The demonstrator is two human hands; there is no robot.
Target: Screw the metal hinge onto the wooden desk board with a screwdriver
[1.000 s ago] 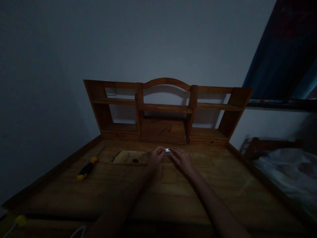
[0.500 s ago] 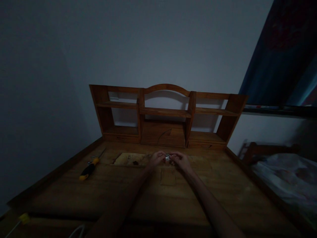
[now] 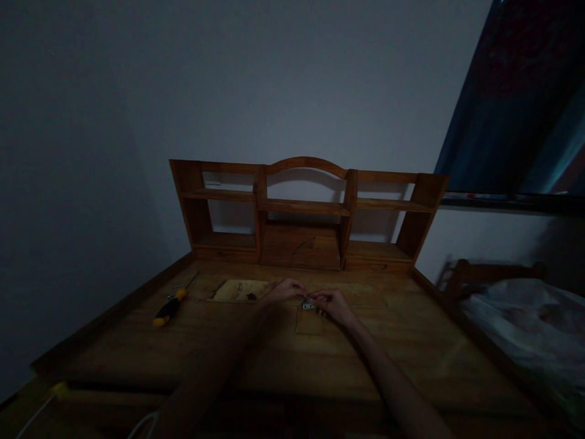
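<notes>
Over the desk's middle, my right hand [image 3: 333, 303] pinches a small silvery metal hinge [image 3: 308, 303] with dark holes in its plate. My left hand [image 3: 286, 290] is closed too, its fingertips together at the hinge's upper left edge. Part of the hinge is hidden behind the fingers. Just below it, a small square wooden piece [image 3: 309, 323] lies on the desktop. Left of my left hand, a pale, worn patch [image 3: 240, 290] with a dark spot marks the wood.
A yellow-and-black screwdriver [image 3: 170, 308] lies on the left of the desktop [image 3: 388, 341], with small metal bits beside it. A wooden shelf unit [image 3: 301, 208] stands along the back. A yellow-ended cable [image 3: 59, 390] is at lower left; a plastic bag [image 3: 525, 317] sits at right.
Both hands stay close together, and the hinge has come slightly lower and nearer to me, its plate now tilted. My left fingertips have shifted to above it. The view has turned slightly.
</notes>
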